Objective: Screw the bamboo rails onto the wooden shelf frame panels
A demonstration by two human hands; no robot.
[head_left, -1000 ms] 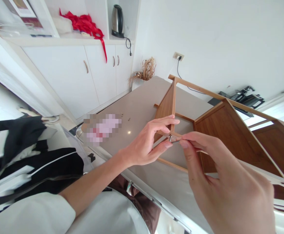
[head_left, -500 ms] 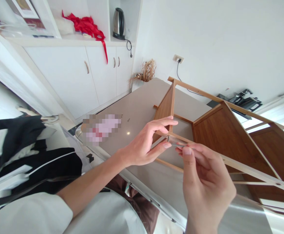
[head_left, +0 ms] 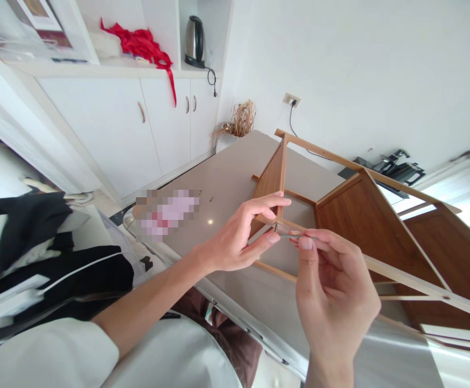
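Note:
My right hand [head_left: 335, 275] pinches a thin metal hex key [head_left: 290, 235] between thumb and fingers. The key points left along the pale edge of a wooden shelf unit [head_left: 356, 210], which lies on its side. At the key's left end a short metal piece [head_left: 276, 228] stands upright by the unit's near corner; I cannot tell whether it is a bolt or the key's bent end. My left hand [head_left: 238, 231] is around that corner, its thumb beside the metal piece and its fingers reaching over the wood.
The unit rests on a grey table [head_left: 235, 161]. Small screws [head_left: 211, 199] and a blurred-out pinkish item [head_left: 170, 213] lie at the left. Behind stand white cabinets [head_left: 97, 124], a kettle [head_left: 195, 40], red ribbon [head_left: 141, 43] and dried plants [head_left: 240, 118]. Dark clothes [head_left: 57, 269] hang nearby.
The view has shifted slightly. My right hand and the hex key have turned a little, and the key now lies nearly level. My left hand keeps its place at the corner.

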